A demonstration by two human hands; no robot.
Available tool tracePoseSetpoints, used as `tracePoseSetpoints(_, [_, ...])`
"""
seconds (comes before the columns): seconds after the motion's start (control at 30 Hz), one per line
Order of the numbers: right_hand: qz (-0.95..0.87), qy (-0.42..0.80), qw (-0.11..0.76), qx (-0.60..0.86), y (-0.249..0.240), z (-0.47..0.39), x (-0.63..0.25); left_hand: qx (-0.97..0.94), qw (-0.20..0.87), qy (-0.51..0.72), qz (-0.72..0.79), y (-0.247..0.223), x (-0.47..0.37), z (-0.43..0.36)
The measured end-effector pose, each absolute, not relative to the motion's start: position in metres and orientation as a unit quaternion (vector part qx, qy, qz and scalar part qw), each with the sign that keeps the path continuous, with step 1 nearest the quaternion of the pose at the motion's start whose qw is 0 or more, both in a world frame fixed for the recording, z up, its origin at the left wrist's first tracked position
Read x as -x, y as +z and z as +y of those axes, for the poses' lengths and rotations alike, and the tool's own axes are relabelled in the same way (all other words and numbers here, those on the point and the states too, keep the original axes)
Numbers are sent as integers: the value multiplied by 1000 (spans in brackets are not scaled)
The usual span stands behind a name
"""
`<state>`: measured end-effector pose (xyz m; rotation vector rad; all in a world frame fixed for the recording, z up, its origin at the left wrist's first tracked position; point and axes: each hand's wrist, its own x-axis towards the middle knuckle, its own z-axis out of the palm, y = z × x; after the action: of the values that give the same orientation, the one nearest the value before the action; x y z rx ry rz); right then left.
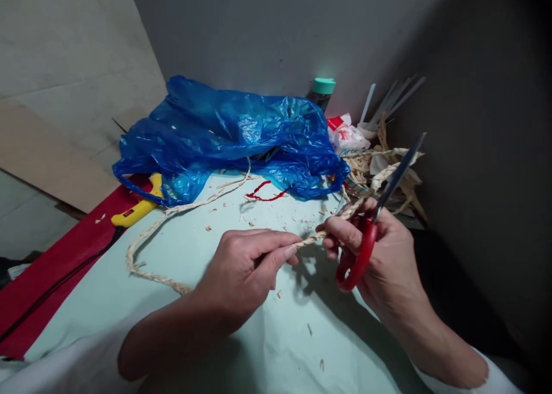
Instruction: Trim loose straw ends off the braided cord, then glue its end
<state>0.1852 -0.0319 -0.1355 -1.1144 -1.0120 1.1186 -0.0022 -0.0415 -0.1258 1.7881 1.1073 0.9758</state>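
A pale braided rope [311, 240] runs between my two hands above the light green table. My left hand [254, 261] pinches it between thumb and fingers. My right hand [379, 244] grips the same rope farther right, with red-handled scissors [362, 256] also held in it, their blades pointing up and to the right. Beyond my right hand the rope's end spreads into loose strands. Another length of the rope curves over the table on the left, from the blue bag down to behind my left forearm.
A blue plastic bag [241, 135] lies across the back. At the left is a yellow-handled tool [135, 211] with a black cord. A green-lidded jar [323, 87], white sticks [394, 100] and loose fibre strips [364, 172] stand or lie back right. Red string [269, 199] and scraps dot the table [215, 221].
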Motion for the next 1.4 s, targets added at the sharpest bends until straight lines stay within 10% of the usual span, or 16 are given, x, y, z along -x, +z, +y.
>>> tracePoseSetpoints(0.37, [-441,449,582,515,-128,-28,-192,-544,627,330,449,-113,12,-33])
tracePoseSetpoints(0.83, [-838,-178,162,489,-140,-38,-198,-476,618,453,431,-113,22,-26])
tracePoseSetpoints(1.4, [-820,-267,147,484,-135,-40,-190,-474,510,512,503,-113,-2,-40])
